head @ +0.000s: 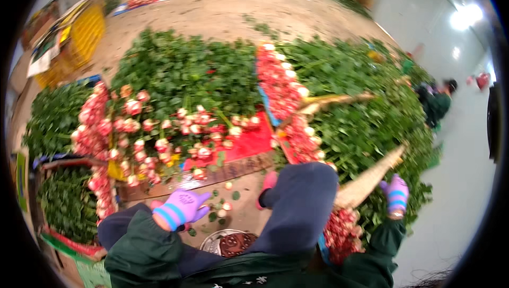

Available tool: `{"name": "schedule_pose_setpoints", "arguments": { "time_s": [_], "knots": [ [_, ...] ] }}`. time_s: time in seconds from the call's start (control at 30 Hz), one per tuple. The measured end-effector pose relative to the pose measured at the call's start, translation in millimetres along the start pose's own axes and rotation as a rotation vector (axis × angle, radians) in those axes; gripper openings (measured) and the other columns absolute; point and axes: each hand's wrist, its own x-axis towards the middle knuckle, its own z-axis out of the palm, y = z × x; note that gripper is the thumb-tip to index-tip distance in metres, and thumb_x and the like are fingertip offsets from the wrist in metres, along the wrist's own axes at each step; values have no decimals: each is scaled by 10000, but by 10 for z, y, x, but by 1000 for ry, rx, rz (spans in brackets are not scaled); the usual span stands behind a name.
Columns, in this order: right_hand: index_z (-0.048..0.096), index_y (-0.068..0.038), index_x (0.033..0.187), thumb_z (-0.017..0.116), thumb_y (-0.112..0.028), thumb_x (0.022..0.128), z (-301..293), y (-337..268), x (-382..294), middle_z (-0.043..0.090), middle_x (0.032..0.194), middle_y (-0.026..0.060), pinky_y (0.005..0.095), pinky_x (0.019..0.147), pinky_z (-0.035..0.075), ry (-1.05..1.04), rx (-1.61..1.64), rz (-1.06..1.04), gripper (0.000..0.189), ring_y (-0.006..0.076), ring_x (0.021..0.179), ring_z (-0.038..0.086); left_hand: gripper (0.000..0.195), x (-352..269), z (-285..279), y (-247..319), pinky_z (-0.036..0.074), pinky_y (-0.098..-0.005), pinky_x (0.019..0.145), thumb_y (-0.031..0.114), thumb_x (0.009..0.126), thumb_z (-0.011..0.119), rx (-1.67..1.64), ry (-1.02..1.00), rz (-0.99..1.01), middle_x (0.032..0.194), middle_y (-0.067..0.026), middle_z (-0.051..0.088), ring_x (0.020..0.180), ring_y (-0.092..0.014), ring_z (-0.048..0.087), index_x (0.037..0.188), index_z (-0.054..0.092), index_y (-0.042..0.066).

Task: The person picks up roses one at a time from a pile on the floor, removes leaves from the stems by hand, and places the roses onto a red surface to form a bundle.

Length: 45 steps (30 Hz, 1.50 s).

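My left hand (pixel 181 208), in a purple glove with blue stripes, is over my left knee, fingers pointing right; nothing shows in it. On the right, my right hand (pixel 395 194), in a matching glove, reaches over the leafy stems of a rose pile (pixel 373 129); whether its fingers hold a stem cannot be told. Loose pink and white roses (pixel 159 145) lie before me on a wooden board (pixel 238 170) and red sheet (pixel 250 141), their green foliage (pixel 191 69) pointing away. Pink rose heads (pixel 344 232) are stacked beside my right leg, near a tan strip (pixel 370 176).
More rose stacks (pixel 89 129) stand at the left. A yellow plastic crate (pixel 85 33) is at the upper left. Fallen petals and leaves (pixel 224 206) lie on the floor by my feet. Another person (pixel 435 103) is at the far right, beyond the stems.
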Motion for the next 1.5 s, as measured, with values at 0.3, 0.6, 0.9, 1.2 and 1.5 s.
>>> {"name": "schedule_pose_setpoints", "arguments": {
  "time_s": [0.3, 0.6, 0.9, 1.2, 1.5],
  "knots": [
    [506, -60, 1284, 620, -341, 868, -840, -3501, -107, 680, 910, 87, 319, 633, 511, -374, 932, -878, 515, 157, 648, 622, 466, 129, -150, -203, 469, -443, 630, 371, 906, 479, -11, -18, -74, 754, -107, 629, 673, -317, 607, 1277, 479, 89],
    [266, -69, 1442, 708, -369, 804, 624, -6332, 200, 694, 894, 144, 364, 672, 528, -707, 577, -646, 833, 229, 734, 672, 475, 154, -203, -468, 442, -421, 618, 371, 928, 445, 6, -68, -180, 773, -83, 624, 628, -270, 604, 1307, 461, 85],
    [623, -33, 871, 576, -416, 904, -364, -6515, -154, 447, 503, -5, 291, 389, 343, -993, 951, -1048, 387, 109, 400, 393, 445, 168, -208, -645, 437, -417, 596, 356, 917, 461, -42, 25, -177, 713, -78, 610, 596, -275, 594, 1262, 501, 78],
    [613, -41, 1151, 515, -42, 848, -1347, -5932, -700, 658, 950, -2, 220, 662, 468, -1052, 1472, -1388, 319, 64, 746, 564, 411, 120, -200, -524, 460, -416, 578, 306, 915, 427, 22, 7, -160, 752, -50, 641, 684, -257, 645, 1257, 512, 94],
    [603, -63, 1118, 547, -241, 939, -1561, -4961, -1651, 604, 812, -10, 210, 510, 377, -1043, 1753, -1164, 259, 42, 583, 479, 403, -78, -9, -384, 414, -444, 541, 300, 853, 530, -84, 143, -88, 658, -74, 604, 602, -291, 601, 1192, 535, 81]
  ]
}}
